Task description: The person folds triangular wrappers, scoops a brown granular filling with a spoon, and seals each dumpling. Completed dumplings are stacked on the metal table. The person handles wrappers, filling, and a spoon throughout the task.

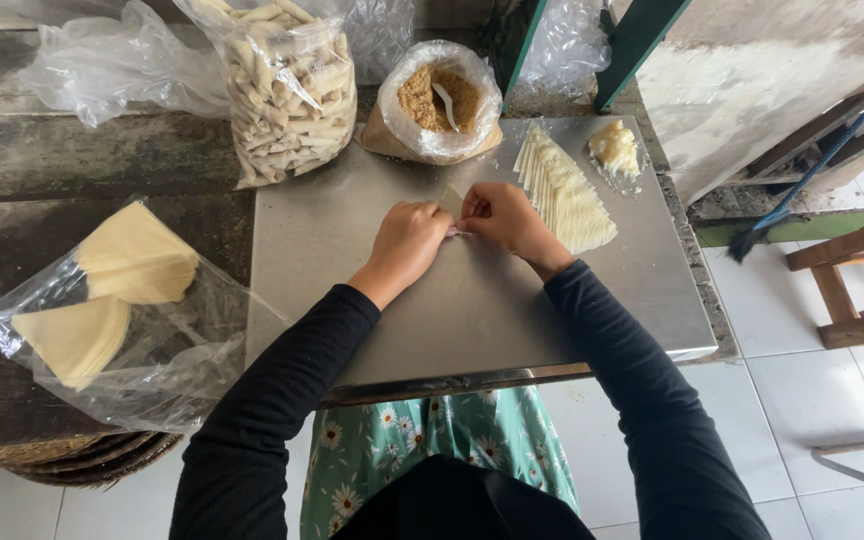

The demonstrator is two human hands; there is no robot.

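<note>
— Well, what lies around the hands?

— At the back of the metal worktop (372, 320) stands a tall clear bag of rolled pastry sticks (289, 85), and beside it an open bag of brown crumbly filling (439, 100) with a white spoon (447, 103) stuck in it. To the right of the hands a fanned stack of triangular wrapper sheets (564, 192) lies flat, with a small lump of pale paste (616, 148) just beyond it. Off to the left, on the dark wooden bench (42, 170), a plastic bag of folded wrapper sheets (102, 300) rests.

— Anything in the way?

— Nothing sits between the hands and the stack; the steel in front of them is bare.

— And the grip?

— Both hands meet near the middle of the worktop. The left hand (407, 240) is curled with fingers pressed together, and the right hand (505, 218) is likewise closed, each grip pinching a small pale wrapper piece (457, 231) between them. Only a sliver of it shows at the fingertips, low against the metal; its shape I cannot tell.
</note>
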